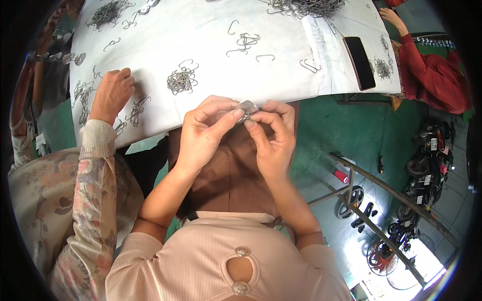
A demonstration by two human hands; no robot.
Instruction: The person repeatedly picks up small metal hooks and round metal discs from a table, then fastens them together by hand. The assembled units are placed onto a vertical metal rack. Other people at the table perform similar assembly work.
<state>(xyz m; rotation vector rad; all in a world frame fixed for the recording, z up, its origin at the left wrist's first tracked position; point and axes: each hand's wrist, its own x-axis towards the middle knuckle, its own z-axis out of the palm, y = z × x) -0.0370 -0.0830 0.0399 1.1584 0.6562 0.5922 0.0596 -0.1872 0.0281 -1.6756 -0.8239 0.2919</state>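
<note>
My left hand (203,131) pinches a small shiny, silvery curved piece (246,106) between thumb and fingers, just past the table's near edge. On its other side, my right hand (273,136) has thumb and forefinger closed at the same piece. Its exact kind is unclear, and fingers cover part of it. Beyond my hands, a small heap of bent wire hooks (182,80) lies on the white-covered table (211,55). A few loose hooks (246,41) are scattered farther back.
At my left, a co-worker's hand (113,95) rests by more wire hooks (135,110). A large hook pile (311,7) sits at the far edge. A black phone (359,62) lies at the right, near a person in a red sleeve (427,72). Metal rails (386,195) stand lower right.
</note>
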